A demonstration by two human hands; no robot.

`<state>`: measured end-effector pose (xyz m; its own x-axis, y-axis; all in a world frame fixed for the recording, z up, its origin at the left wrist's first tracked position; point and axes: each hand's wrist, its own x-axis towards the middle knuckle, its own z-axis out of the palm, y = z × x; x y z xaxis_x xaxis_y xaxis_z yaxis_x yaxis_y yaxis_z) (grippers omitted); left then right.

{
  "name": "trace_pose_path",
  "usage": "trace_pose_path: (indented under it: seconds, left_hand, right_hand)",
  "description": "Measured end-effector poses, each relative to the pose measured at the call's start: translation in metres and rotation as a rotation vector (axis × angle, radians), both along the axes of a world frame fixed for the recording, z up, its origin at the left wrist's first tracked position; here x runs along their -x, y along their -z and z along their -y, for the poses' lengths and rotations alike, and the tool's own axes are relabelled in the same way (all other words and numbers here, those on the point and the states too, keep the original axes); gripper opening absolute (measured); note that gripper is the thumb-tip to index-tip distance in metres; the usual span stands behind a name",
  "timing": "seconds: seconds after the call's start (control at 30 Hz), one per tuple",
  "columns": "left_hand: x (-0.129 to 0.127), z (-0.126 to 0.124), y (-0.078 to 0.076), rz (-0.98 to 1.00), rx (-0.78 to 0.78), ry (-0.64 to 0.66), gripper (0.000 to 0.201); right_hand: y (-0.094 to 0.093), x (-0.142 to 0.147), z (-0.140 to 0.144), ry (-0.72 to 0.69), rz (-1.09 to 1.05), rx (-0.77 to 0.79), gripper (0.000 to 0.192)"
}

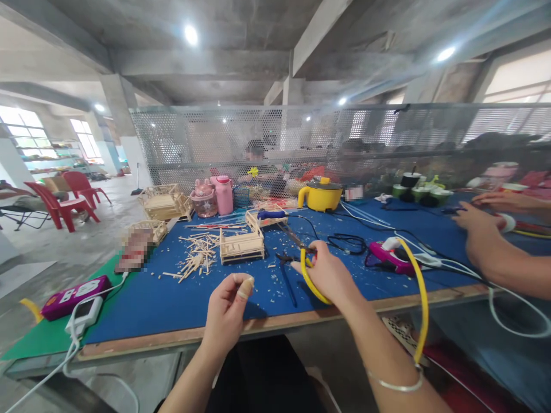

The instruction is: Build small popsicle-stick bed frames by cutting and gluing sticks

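Observation:
My right hand (325, 272) is closed around yellow-handled scissors (306, 274), whose dark blades point away from me to the upper left. My left hand (228, 310) is held above the table's front edge, thumb and fingers pinched together; tape-like wraps cover some fingertips. Anything between those fingers is too small to make out. Beyond the hands stands a small wooden stick frame (241, 245), with a pile of thin wooden sticks (200, 255) on its left. A blue-handled tool with a cord (272, 215) rests on another frame behind. Dark pliers (287, 278) lie beside my right hand.
Scraps litter the blue tabletop (163, 304). Stick frames (161, 201), a pink jug (224, 195) and a yellow pot (322, 196) stand at the back. Purple power strips (75, 297) and cables lie at both sides. A co-worker's hands (482, 223) are at the right.

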<state>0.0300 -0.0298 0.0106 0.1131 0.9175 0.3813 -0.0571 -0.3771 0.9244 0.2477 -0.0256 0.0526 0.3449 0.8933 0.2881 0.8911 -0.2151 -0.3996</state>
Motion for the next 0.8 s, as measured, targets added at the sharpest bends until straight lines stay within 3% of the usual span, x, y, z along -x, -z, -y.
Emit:
trace_pose_path:
  seconds: [0.07, 0.13, 0.2, 0.27, 0.3, 0.37, 0.4, 0.47, 0.57, 0.8]
  left_hand:
    - [0.006, -0.001, 0.006, -0.072, 0.084, 0.065, 0.03]
    - [0.011, -0.004, 0.012, -0.142, 0.135, 0.114, 0.031]
    - [0.012, -0.006, 0.016, -0.199, 0.124, 0.13, 0.03]
    - [0.011, -0.008, 0.017, -0.21, 0.119, 0.122, 0.029]
    - [0.009, -0.008, 0.016, -0.195, 0.134, 0.115, 0.029]
    - [0.008, -0.01, 0.012, -0.14, 0.181, 0.099, 0.031]
    - [0.007, -0.011, 0.009, -0.117, 0.199, 0.102, 0.031]
    - [0.009, -0.014, 0.001, -0.108, 0.209, 0.152, 0.032]
    - [0.018, -0.021, -0.013, -0.161, 0.195, 0.224, 0.03]
    - [0.034, -0.044, -0.037, -0.238, 0.151, 0.227, 0.026]
  right_hand:
    - [-0.009, -0.027, -0.013, -0.019, 0.19, 0.178, 0.041]
    - [-0.018, -0.045, -0.023, -0.043, 0.269, 0.26, 0.034]
    - [-0.026, -0.048, -0.027, -0.019, 0.313, 0.264, 0.035]
    - [-0.031, -0.036, -0.026, -0.064, 0.354, 0.163, 0.039]
    - [-0.033, -0.025, -0.023, -0.172, 0.363, 0.049, 0.038]
    - [-0.031, 0.0, -0.017, -0.601, 0.274, -0.116, 0.027]
    - [-0.029, 0.012, -0.015, -0.803, 0.233, -0.127, 0.024]
    - [-0.024, 0.032, -0.014, -1.039, 0.191, -0.153, 0.018]
    - [-0.021, 0.047, -0.024, -1.176, 0.156, -0.166, 0.014]
    - [-0.045, 0.056, -0.059, -1.259, 0.146, -0.163, 0.013]
